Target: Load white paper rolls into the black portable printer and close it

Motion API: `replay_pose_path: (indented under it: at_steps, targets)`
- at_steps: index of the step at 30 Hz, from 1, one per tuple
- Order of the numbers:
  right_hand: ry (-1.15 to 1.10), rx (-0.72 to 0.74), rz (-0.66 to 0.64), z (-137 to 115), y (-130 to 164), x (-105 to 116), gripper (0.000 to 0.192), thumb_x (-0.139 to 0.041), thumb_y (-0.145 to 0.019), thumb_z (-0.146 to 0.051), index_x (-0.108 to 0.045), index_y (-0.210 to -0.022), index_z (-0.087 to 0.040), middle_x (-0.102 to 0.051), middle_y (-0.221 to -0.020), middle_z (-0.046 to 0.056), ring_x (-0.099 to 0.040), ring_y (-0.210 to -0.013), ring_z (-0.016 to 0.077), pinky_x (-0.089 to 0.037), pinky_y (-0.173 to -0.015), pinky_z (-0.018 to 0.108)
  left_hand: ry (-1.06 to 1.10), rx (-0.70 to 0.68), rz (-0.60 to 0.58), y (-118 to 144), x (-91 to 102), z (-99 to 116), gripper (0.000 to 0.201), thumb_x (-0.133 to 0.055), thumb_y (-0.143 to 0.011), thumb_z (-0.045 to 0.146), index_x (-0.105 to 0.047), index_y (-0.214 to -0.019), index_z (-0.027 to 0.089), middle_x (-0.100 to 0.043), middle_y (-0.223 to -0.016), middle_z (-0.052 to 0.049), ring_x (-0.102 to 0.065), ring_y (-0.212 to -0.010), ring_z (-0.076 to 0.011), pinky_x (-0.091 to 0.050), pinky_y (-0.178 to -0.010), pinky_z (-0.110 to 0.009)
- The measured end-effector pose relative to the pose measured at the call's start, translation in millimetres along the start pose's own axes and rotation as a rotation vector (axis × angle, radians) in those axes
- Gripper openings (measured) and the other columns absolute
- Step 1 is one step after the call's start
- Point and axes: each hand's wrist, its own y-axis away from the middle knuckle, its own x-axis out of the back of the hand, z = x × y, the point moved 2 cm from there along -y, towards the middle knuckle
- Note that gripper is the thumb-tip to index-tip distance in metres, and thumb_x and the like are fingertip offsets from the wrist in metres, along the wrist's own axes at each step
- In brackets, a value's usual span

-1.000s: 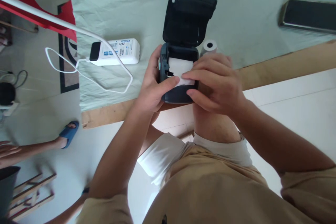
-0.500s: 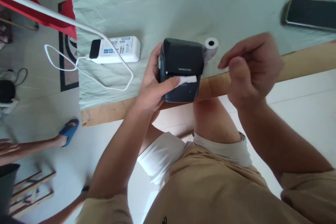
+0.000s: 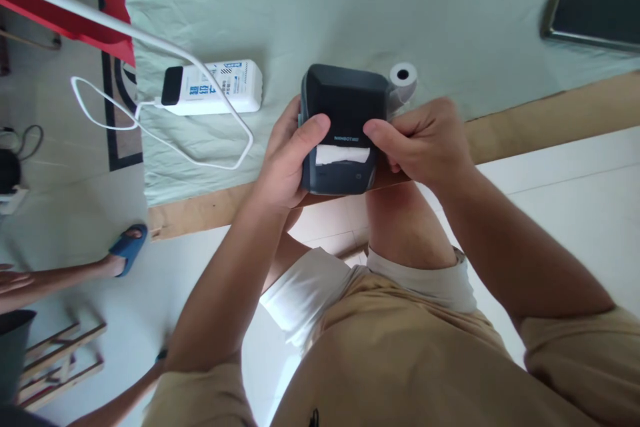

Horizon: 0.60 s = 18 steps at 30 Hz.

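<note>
A dark label printer [image 3: 345, 100] is held at the table's front edge, its lid down and a short white paper strip [image 3: 343, 154] sticking out of its slot. My left hand [image 3: 293, 153] grips the printer's left side, thumb on top of the lid. Against the right side, my right hand [image 3: 425, 140] is closed round the printer, its thumb on the lid near the printed brand lettering; its other fingers are mostly hidden. Just behind the right hand stands a small white paper roll [image 3: 403, 77] with a dark core, partly in clear wrap.
On the pale green cloth [image 3: 320, 0] lie a white power bank [image 3: 215, 88] with a white cable [image 3: 200, 165] at left and a black phone [image 3: 595, 15] at far right. A wooden edge [image 3: 550, 119] runs along the front. Another person's foot in a blue slipper [image 3: 131, 250] is at left.
My right hand has come in from the right and now holds the printer's right side. My left thumb has moved from the paper strip up onto the lid.
</note>
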Motion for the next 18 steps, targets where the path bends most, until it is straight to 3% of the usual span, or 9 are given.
replay_pose_path:
  at_steps: [5, 10, 12, 15, 18]
  targets:
    - [0.001, -0.046, -0.063, -3, -3, 0, 0.063, -0.069, -0.095, -0.037, -0.041, -0.041, -0.019, -0.044, -0.037, -0.002, -0.037, -0.039, 0.0053, -0.02, -0.036, 0.025, 0.002, 0.033, 0.09, -1, -5.3, 4, 0.024, -0.072, -0.088, 0.038, -0.07, -0.105, 0.02, -0.075, -0.091, -0.005, -0.063, -0.136, -0.0328, -0.058, -0.106, -0.04]
    - [-0.022, 0.126, -0.114, -4, 2, 3, 0.054, -0.057, -0.1, -0.032, -0.045, -0.049, -0.019, -0.047, -0.046, -0.003, -0.039, -0.044, 0.0059, -0.024, -0.044, 0.027, 0.099, 0.179, 0.097, -4, -6.2, 6, 0.038, -0.044, -0.102, 0.045, -0.071, -0.098, 0.018, -0.077, -0.098, -0.009, -0.059, -0.139, -0.0315, -0.056, -0.108, -0.044]
    - [-0.01, 0.161, -0.082, -4, 4, 5, 0.047, -0.06, -0.096, -0.03, -0.041, -0.054, -0.02, -0.043, -0.049, -0.004, -0.036, -0.046, 0.0063, -0.023, -0.046, 0.028, 0.121, 0.201, 0.152, -4, -3.0, 6, 0.034, -0.046, -0.103, 0.04, -0.071, -0.092, 0.02, -0.077, -0.098, -0.008, -0.059, -0.138, -0.0304, -0.055, -0.109, -0.043]
    - [-0.06, 0.139, -0.036, -1, 5, 5, 0.041, -0.072, -0.085, -0.031, -0.037, -0.067, -0.023, -0.044, -0.056, -0.006, -0.036, -0.052, 0.008, -0.026, -0.048, 0.027, 0.105, 0.173, 0.175, -4, 1.0, 5, 0.025, -0.055, -0.101, 0.035, -0.069, -0.085, 0.021, -0.077, -0.091, -0.006, -0.063, -0.132, -0.0299, -0.055, -0.107, -0.04]
    - [-0.153, 0.116, -0.065, 5, 5, 2, 0.047, -0.079, -0.078, -0.035, -0.034, -0.076, -0.025, -0.046, -0.06, -0.007, -0.036, -0.054, 0.0087, -0.028, -0.048, 0.027, 0.072, 0.082, 0.167, -5, 2.9, 4, 0.029, -0.055, -0.101, 0.034, -0.067, -0.077, 0.021, -0.071, -0.08, -0.005, -0.068, -0.122, -0.027, -0.058, -0.1, -0.035]
